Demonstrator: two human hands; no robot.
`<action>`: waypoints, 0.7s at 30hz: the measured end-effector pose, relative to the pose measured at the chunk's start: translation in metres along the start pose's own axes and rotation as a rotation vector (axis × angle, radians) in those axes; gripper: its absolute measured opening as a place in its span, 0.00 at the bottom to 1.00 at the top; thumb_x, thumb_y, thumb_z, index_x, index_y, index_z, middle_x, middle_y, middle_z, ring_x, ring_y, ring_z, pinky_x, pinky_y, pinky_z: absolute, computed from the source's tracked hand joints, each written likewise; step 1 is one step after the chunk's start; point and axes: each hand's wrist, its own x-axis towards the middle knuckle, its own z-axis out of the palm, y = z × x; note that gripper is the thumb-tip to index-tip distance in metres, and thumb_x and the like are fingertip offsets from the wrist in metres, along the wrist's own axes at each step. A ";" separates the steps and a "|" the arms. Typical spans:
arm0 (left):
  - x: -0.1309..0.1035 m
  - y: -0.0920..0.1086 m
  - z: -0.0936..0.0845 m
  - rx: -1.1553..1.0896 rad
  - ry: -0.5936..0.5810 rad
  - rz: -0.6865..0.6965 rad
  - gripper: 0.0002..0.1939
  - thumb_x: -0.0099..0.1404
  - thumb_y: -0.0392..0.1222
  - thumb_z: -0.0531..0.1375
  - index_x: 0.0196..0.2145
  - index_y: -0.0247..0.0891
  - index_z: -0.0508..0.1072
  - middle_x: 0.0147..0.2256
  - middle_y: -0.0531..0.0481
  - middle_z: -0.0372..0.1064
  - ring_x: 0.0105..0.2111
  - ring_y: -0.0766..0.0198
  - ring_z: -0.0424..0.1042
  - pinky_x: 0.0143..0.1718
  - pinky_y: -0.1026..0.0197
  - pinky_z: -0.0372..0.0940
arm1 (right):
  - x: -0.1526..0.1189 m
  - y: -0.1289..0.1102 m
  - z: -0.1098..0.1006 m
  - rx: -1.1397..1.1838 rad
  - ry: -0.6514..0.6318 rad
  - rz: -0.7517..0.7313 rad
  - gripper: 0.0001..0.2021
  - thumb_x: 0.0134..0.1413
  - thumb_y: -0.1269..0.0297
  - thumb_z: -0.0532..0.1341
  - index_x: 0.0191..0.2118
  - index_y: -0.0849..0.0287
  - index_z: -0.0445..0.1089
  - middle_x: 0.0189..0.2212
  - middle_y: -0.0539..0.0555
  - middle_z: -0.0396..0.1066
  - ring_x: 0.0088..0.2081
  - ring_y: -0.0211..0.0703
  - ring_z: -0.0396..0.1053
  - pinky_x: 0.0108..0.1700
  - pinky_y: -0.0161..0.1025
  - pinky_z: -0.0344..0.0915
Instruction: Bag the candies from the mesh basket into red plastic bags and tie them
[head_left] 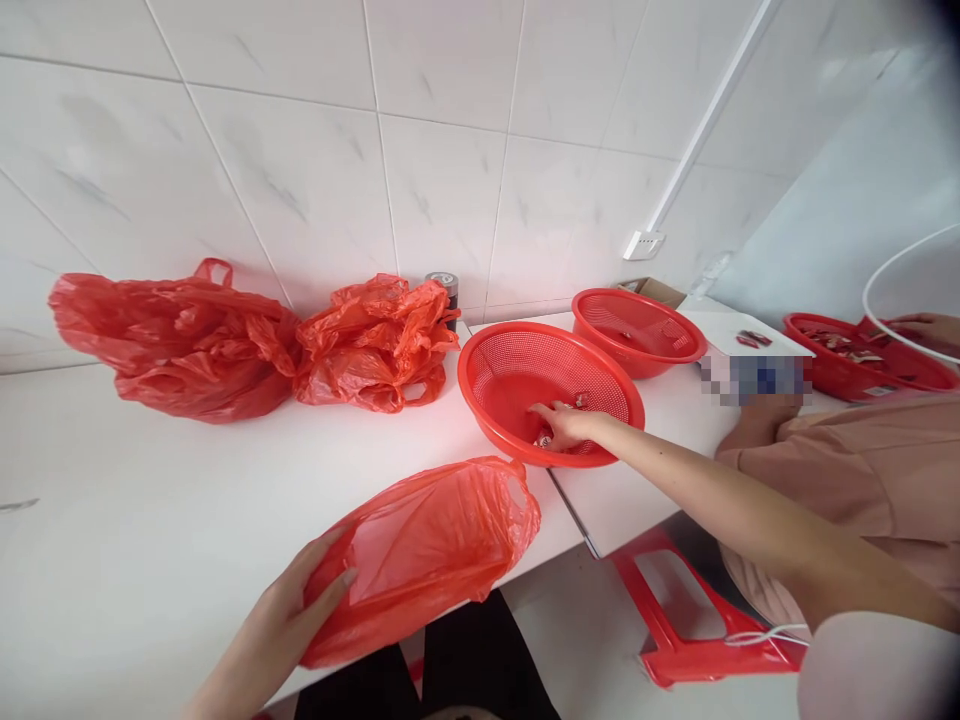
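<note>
My left hand (pixel 289 610) grips the near left edge of a red plastic bag (pixel 420 610), its thumb over the rim. The bag lies on its side at the table's front edge, its mouth spread open. My right hand (pixel 564 425) reaches down into a red perforated basket (pixel 480 400). Its fingers curl around a small red-and-white wrapped piece (pixel 543 438) near the basket's bottom; the print is too small to read. Another wrapped piece (pixel 580 400) lies just beyond that hand, against the basket's wall.
Bunched red plastic bags (pixel 195 350) and a second heap (pixel 375 345) lie along the wall, beside a dark canister (pixel 444 290). Another red basket (pixel 637 330) stands behind. At right, a co-worker in a pink top (pixel 847 470) sits near a red basin (pixel 825 365). A red stool (pixel 675 620) stands below.
</note>
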 end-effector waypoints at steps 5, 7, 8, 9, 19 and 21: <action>-0.007 0.001 0.000 -0.031 0.034 0.001 0.28 0.63 0.56 0.55 0.59 0.48 0.64 0.58 0.51 0.65 0.58 0.51 0.63 0.59 0.48 0.59 | 0.001 -0.009 -0.003 0.076 -0.006 0.000 0.23 0.35 0.63 0.70 0.43 0.56 0.70 0.51 0.61 0.62 0.37 0.50 0.72 0.37 0.44 0.67; -0.009 0.004 0.000 -0.060 0.061 0.002 0.28 0.64 0.56 0.55 0.59 0.48 0.65 0.57 0.50 0.66 0.58 0.49 0.63 0.59 0.47 0.58 | 0.000 -0.010 -0.008 0.140 -0.011 -0.010 0.17 0.35 0.69 0.69 0.36 0.59 0.69 0.47 0.59 0.66 0.33 0.45 0.72 0.33 0.40 0.67; -0.010 0.005 0.000 -0.070 0.066 0.001 0.28 0.64 0.56 0.55 0.59 0.48 0.65 0.58 0.50 0.65 0.58 0.49 0.63 0.59 0.47 0.58 | -0.002 -0.011 -0.012 0.180 -0.011 -0.020 0.16 0.36 0.71 0.68 0.35 0.59 0.68 0.44 0.58 0.68 0.32 0.43 0.72 0.32 0.38 0.67; -0.010 0.006 0.000 -0.073 0.058 -0.002 0.28 0.64 0.56 0.54 0.59 0.48 0.64 0.58 0.50 0.65 0.58 0.49 0.63 0.59 0.47 0.58 | -0.004 -0.011 -0.017 0.223 -0.008 -0.034 0.15 0.36 0.72 0.68 0.35 0.59 0.66 0.41 0.56 0.70 0.31 0.42 0.72 0.30 0.37 0.67; 0.004 0.012 0.007 -0.105 0.011 -0.011 0.32 0.64 0.53 0.54 0.64 0.44 0.56 0.63 0.47 0.56 0.63 0.52 0.54 0.63 0.47 0.49 | -0.089 -0.097 -0.077 0.600 0.061 -0.569 0.14 0.47 0.63 0.64 0.37 0.54 0.57 0.34 0.48 0.69 0.32 0.38 0.71 0.30 0.33 0.66; 0.008 0.020 0.013 -0.134 0.031 0.010 0.33 0.63 0.50 0.56 0.64 0.42 0.56 0.63 0.46 0.56 0.62 0.52 0.55 0.62 0.48 0.51 | -0.099 -0.136 -0.063 0.480 -0.039 -0.667 0.16 0.45 0.58 0.66 0.37 0.54 0.59 0.36 0.49 0.68 0.31 0.38 0.70 0.29 0.33 0.65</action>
